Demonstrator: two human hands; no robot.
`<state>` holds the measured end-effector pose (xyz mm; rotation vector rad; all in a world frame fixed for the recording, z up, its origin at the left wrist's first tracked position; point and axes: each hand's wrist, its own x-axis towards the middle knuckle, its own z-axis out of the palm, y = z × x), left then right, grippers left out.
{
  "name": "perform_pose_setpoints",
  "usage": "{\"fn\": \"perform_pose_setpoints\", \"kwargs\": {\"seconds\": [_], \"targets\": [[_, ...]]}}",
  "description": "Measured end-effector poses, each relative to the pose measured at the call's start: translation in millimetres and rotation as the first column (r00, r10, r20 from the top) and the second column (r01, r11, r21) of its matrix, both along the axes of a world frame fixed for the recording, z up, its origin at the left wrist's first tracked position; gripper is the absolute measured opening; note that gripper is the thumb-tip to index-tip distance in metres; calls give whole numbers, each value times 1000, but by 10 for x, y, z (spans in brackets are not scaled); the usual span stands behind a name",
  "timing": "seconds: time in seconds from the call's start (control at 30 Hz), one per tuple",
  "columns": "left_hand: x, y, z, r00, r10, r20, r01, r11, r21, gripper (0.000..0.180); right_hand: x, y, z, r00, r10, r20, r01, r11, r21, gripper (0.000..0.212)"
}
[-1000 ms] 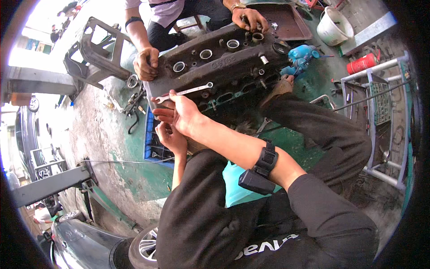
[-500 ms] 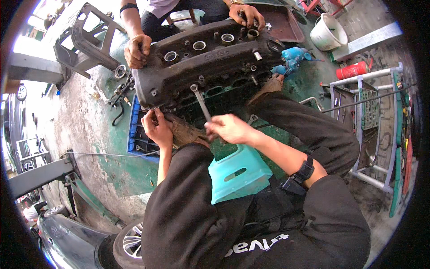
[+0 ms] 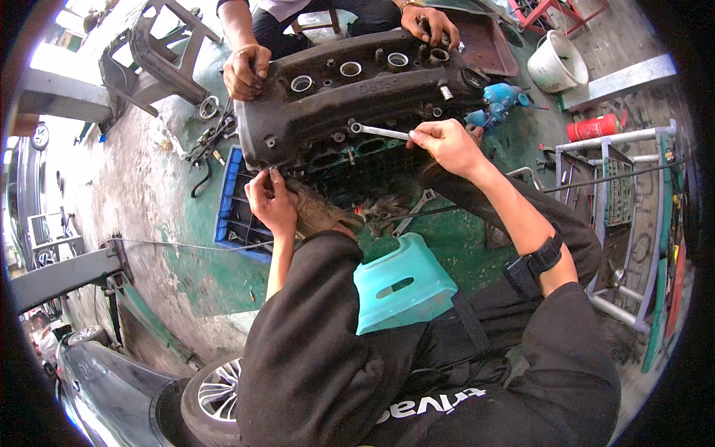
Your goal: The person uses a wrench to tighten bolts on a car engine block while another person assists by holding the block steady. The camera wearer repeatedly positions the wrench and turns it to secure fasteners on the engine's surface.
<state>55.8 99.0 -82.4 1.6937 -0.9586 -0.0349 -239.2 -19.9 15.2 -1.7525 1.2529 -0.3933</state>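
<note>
A black engine cylinder head with its valve cover (image 3: 328, 104) lies in front of me. My right hand (image 3: 449, 149) grips the end of a combination wrench (image 3: 385, 132), whose ring end sits over a fastener on the near side of the engine. My left hand (image 3: 272, 205) is closed at the engine's near left corner, thumb and fingers pinched together; what they hold, if anything, is too small to make out. Across from me, another person's hands (image 3: 247, 72) rest on the cover's far left end and its far right end.
A turquoise plastic stool (image 3: 406, 290) is under me. Another wrench (image 3: 415, 212) lies on the floor by the engine. Around stand a blue crate (image 3: 229, 194), a blue air tool (image 3: 503, 100), a white bucket (image 3: 557, 63), a red extinguisher (image 3: 593, 128) and a metal rack (image 3: 622, 313).
My right hand has swung the wrench's free end away from me and to the right, about its ring end. My left hand stays at the engine's corner. The whole view has shifted slightly.
</note>
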Motion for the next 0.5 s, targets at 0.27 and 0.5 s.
{"fn": "perform_pose_setpoints", "kwargs": {"seconds": [0.27, 0.5], "targets": [[-21, 7, 37, 1000, 3, 7, -3, 1000, 14, 16, 35, -147, -1, 999, -6, 54, 1, 995, 95, 27], [-17, -16, 51, 999, -1, 39, 1, 1000, -19, 15, 76, -301, 95, 999, 24, 21, -27, 989, 146, 27]]}}
